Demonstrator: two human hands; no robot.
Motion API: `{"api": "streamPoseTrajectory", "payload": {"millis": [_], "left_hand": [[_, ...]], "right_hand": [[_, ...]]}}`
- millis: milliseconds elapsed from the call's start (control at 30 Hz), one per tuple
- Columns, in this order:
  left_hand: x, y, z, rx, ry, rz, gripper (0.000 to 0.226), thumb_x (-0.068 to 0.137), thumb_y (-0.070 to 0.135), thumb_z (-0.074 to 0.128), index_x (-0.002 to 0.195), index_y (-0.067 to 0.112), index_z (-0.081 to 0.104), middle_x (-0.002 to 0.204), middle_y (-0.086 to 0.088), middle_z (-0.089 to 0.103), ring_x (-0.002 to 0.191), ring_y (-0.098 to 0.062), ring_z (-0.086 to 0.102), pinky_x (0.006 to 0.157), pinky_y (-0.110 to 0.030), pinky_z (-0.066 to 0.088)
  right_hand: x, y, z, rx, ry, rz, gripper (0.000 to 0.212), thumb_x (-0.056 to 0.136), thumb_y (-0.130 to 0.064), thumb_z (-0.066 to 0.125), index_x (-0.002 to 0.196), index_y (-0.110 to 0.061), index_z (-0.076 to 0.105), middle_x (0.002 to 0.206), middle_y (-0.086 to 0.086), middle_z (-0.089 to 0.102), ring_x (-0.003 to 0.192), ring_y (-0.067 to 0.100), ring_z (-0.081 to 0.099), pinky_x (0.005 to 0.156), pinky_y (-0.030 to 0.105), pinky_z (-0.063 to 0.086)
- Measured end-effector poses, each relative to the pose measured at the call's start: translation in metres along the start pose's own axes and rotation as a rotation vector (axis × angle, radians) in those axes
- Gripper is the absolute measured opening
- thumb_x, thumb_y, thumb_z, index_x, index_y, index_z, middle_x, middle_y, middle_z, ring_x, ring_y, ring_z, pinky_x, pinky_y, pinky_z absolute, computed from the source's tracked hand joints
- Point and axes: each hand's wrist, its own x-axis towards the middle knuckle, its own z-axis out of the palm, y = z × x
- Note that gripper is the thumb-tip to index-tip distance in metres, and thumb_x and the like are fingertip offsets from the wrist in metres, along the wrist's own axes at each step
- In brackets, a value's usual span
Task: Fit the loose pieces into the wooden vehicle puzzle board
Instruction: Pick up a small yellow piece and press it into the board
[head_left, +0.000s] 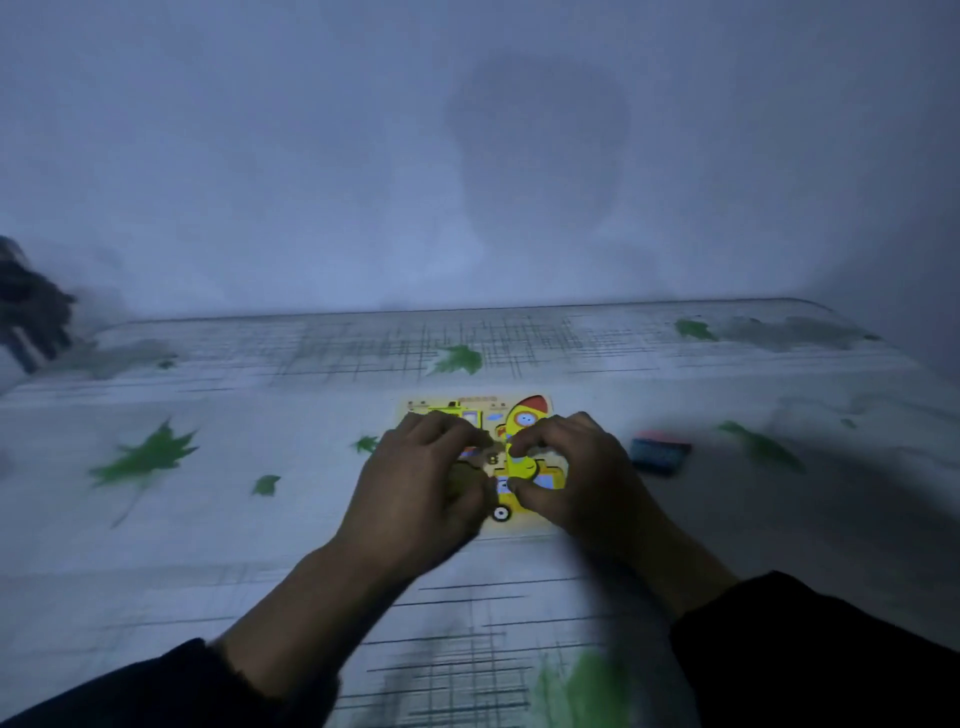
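The wooden puzzle board (540, 522) lies flat in the middle of the cloth-covered surface, brightly lit. A yellow truck piece (460, 413) sits in its far left part. A yellow rocket piece with a red nose (524, 441) runs down the board's middle-right, and a yellow car with a white wheel (503, 506) shows near the front. My left hand (421, 493) covers the board's left half, fingers curled down. My right hand (576, 473) covers the right side, thumb and forefinger pinched on the rocket piece's lower part. The pieces under my palms are hidden.
A dark blue block with a pink top (658, 453) lies just right of the board. The cloth (260, 545) is pale with green leaf prints. A wall stands close behind the far edge. A dark bundle (31, 306) sits at the far left.
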Motion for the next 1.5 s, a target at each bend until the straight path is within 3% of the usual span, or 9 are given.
{"api": "streamPoseTrajectory", "payload": {"millis": [300, 900, 1133, 1267, 1500], "left_hand": [[-0.009, -0.031, -0.015, -0.007, -0.084, -0.105, 0.048, 0.071, 0.051, 0.066, 0.114, 0.031, 0.060, 0.120, 0.006, 0.061, 0.109, -0.020, 0.053, 0.091, -0.036, 0.046], [-0.010, -0.034, -0.011, 0.008, -0.103, -0.107, 0.044, 0.075, 0.046, 0.069, 0.113, 0.026, 0.060, 0.119, 0.004, 0.060, 0.111, -0.021, 0.048, 0.086, -0.030, 0.044], [-0.011, -0.033, -0.011, -0.008, -0.089, -0.106, 0.043, 0.074, 0.044, 0.071, 0.112, 0.026, 0.062, 0.118, 0.004, 0.061, 0.111, -0.021, 0.049, 0.088, -0.033, 0.045], [-0.010, -0.033, -0.012, -0.001, -0.082, -0.097, 0.044, 0.074, 0.045, 0.071, 0.114, 0.027, 0.063, 0.120, 0.006, 0.060, 0.113, -0.021, 0.049, 0.092, -0.034, 0.045], [-0.010, -0.034, -0.011, 0.028, -0.069, -0.094, 0.048, 0.073, 0.047, 0.069, 0.116, 0.027, 0.064, 0.123, 0.006, 0.059, 0.116, -0.020, 0.048, 0.095, -0.035, 0.044]], "right_hand": [[0.016, -0.016, 0.026, -0.031, -0.133, 0.049, 0.028, 0.063, -0.023, 0.078, 0.090, -0.019, 0.069, 0.097, -0.001, 0.072, 0.095, 0.025, 0.058, 0.081, 0.040, 0.050], [0.017, -0.015, 0.027, -0.055, -0.230, 0.083, 0.030, 0.068, -0.033, 0.076, 0.098, -0.034, 0.069, 0.105, 0.004, 0.068, 0.105, 0.020, 0.051, 0.085, 0.037, 0.049], [0.017, -0.016, 0.025, -0.054, -0.230, 0.020, 0.028, 0.070, -0.029, 0.077, 0.097, -0.025, 0.073, 0.108, -0.001, 0.073, 0.103, 0.025, 0.057, 0.088, 0.040, 0.047], [0.018, -0.016, 0.024, -0.045, -0.236, -0.069, 0.028, 0.067, -0.031, 0.072, 0.092, -0.019, 0.075, 0.109, 0.002, 0.074, 0.102, 0.018, 0.066, 0.093, 0.042, 0.043], [0.017, -0.015, 0.024, -0.049, -0.217, -0.058, 0.021, 0.070, -0.032, 0.070, 0.087, -0.023, 0.075, 0.096, -0.001, 0.074, 0.094, 0.022, 0.061, 0.082, 0.042, 0.048]]}}
